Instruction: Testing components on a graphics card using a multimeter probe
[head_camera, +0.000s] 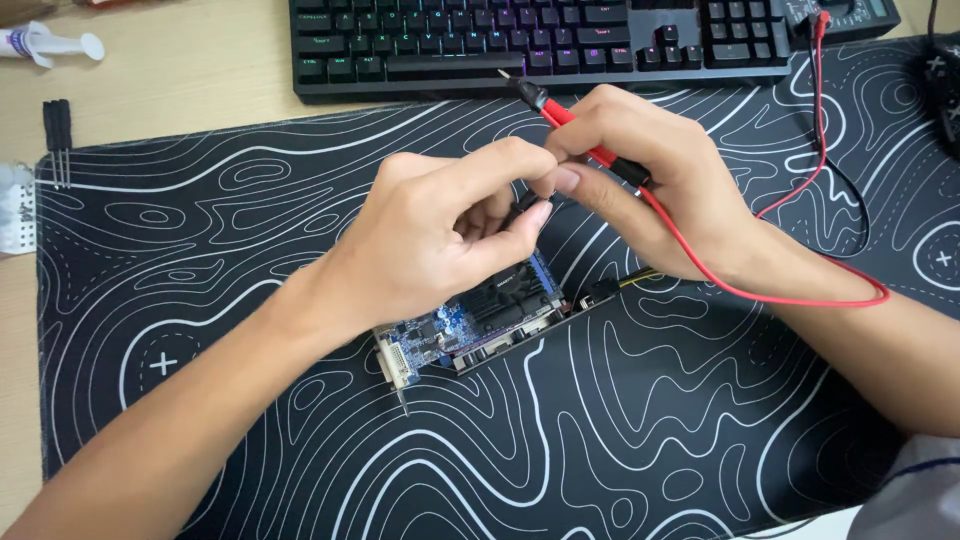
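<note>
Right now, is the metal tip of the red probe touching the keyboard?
Apart. In the head view the red probe, held in the right hand, has its tip pointing up-left, with a strip of desk visible between it and the keyboard.

Two bare forearms come into view, one from the lower left corner and one from the right edge. The left hand (440, 240) has no ring, watch, glove or band on it, and its forearm is uncovered all the way to the picture's edge. The right hand (650, 190) is equally plain, with short, trimmed nails showing on the fingers (565, 180). At the lower right corner, a bit of light grey-blue sleeve (915, 490) with a thin dark stripe covers the upper part of the right arm.
</note>
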